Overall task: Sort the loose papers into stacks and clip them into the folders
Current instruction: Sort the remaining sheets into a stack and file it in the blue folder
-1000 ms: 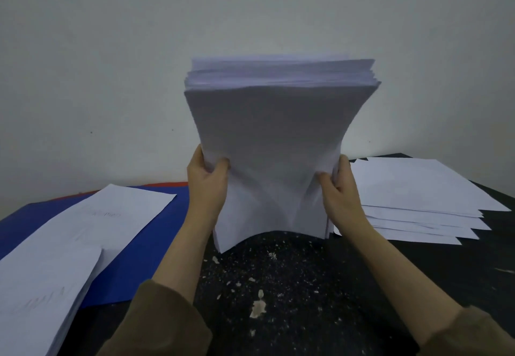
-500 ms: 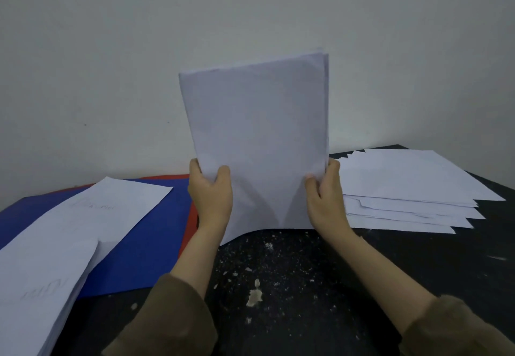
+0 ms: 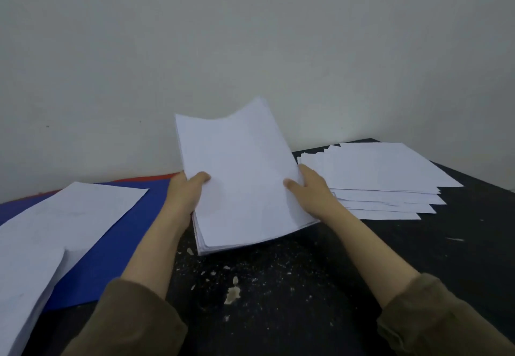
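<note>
White sheets make up the paper stack (image 3: 245, 182), squared and slightly curled at its far edge. My left hand (image 3: 185, 194) and right hand (image 3: 312, 191) each grip a side, thumbs curled on top. Between both grips it now tilts low over the black bench (image 3: 278, 286); half a second ago it stood upright.

No text can be read on any paper.

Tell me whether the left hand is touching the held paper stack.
Touching. The head view shows the left hand gripping the paper stack's left edge, thumb on top.
</note>
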